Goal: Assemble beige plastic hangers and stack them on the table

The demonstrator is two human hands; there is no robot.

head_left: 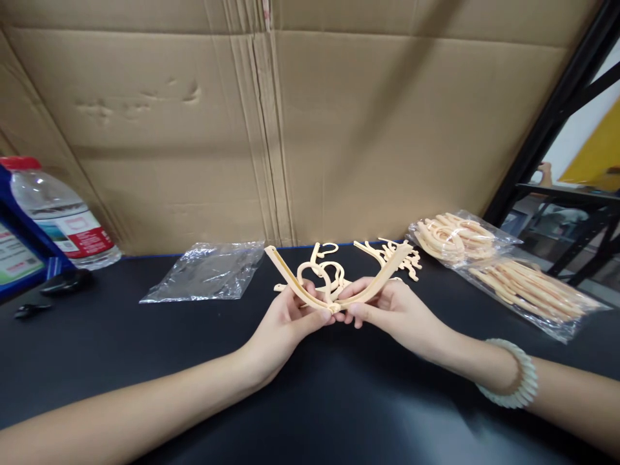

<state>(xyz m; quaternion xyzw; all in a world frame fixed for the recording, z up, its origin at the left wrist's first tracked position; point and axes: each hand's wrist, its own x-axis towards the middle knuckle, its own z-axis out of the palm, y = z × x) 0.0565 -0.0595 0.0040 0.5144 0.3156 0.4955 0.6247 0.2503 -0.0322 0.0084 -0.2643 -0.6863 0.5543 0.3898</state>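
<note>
In the head view, a cream plastic clothes hanger (334,308) is held in front of me near the middle of the table. Its two arms slant upward and outward in a V from a central joint, and a curved hook rises behind that joint. My left hand (289,316) is closed on the left arm close to the joint, thumb in front. Beside it, my right hand (393,311) pinches the right arm the same way. Just beyond my hands lie loose hooks (330,247) and a pile of cream hanger parts (409,258), partly hidden by the hanger.
To the right are two clear bags, one with curved cream pieces (445,239), another with long cream pieces (533,287). An emptied-looking plastic bag (206,274) lies left. A red-capped bottle (68,219) and small black items (68,282) are further left. Cardboard (387,129) stands behind.
</note>
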